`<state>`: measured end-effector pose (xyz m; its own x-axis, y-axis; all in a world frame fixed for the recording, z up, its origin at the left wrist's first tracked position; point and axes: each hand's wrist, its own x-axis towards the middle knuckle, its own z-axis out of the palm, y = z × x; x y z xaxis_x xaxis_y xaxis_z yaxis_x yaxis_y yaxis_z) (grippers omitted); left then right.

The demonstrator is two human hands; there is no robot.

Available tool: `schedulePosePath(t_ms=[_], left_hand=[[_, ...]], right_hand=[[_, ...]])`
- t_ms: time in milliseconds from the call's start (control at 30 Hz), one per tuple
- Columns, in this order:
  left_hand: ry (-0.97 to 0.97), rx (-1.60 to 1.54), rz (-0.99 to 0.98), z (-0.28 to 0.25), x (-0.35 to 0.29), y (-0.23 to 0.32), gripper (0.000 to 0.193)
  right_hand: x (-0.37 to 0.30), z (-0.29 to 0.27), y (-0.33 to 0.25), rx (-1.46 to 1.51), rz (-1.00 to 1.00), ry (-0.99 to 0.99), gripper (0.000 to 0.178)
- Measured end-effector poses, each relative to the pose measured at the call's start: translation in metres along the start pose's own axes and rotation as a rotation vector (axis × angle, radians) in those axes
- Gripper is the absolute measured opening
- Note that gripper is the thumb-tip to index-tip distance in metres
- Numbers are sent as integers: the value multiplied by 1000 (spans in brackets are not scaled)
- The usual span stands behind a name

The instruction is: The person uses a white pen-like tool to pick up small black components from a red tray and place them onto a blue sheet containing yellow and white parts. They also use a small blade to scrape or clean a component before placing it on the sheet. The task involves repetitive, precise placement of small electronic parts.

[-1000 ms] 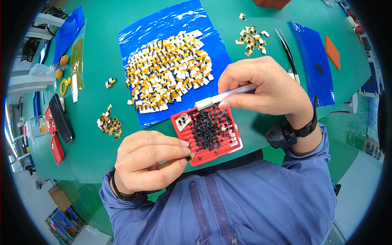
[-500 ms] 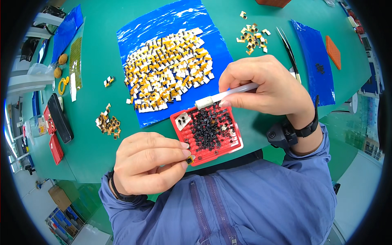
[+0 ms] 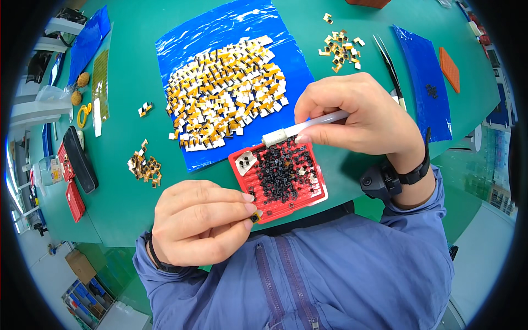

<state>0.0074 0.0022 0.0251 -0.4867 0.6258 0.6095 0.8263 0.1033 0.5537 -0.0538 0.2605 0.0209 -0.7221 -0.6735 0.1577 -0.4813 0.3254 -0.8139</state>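
Note:
My left hand (image 3: 201, 223) pinches a small yellow-and-black piece (image 3: 255, 218) at the near left corner of a red tray (image 3: 323, 193). Many tiny black ring-like parts (image 3: 278, 173) lie heaped on the tray's ridged floor, and a white scrap (image 3: 246, 163) with a few black parts on it sits in the far left corner. Between the thumb and fingers of my right hand (image 3: 357, 115) is a slim white pen-like tool (image 3: 322, 122), its wrapped thicker end over the tray's far edge. The tool's tip is too small to make out.
Beyond the tray, a blue sheet (image 3: 214, 27) carries a wide spread of white-and-gold pieces (image 3: 231, 93). Smaller piles of gold pieces lie at left (image 3: 146, 168) and far right (image 3: 341, 48). Tweezers (image 3: 390, 69), another blue sheet (image 3: 423, 77) and an orange block (image 3: 449, 70) are at right.
Almost nothing differs. Both hands keep their holds on the small piece and the pen-like tool, with only a very slight shift of the left hand.

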Motion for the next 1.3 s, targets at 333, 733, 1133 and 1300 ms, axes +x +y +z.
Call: schedulePosePath(t_ms=[333, 733, 1133, 1300], left_hand=[[-17, 7, 2, -1, 0, 0, 11], [44, -159, -94, 5, -4, -6, 12], [40, -409, -485, 13, -1, -5, 14], [160, -150, -536, -10, -1, -15, 14]], right_hand=[[0, 1, 0, 8, 9, 14, 20], [0, 4, -17, 78, -262, -28, 21], [0, 29, -28, -78, -378, 1, 20], [-1, 12, -23, -154, -228, 121, 14]])
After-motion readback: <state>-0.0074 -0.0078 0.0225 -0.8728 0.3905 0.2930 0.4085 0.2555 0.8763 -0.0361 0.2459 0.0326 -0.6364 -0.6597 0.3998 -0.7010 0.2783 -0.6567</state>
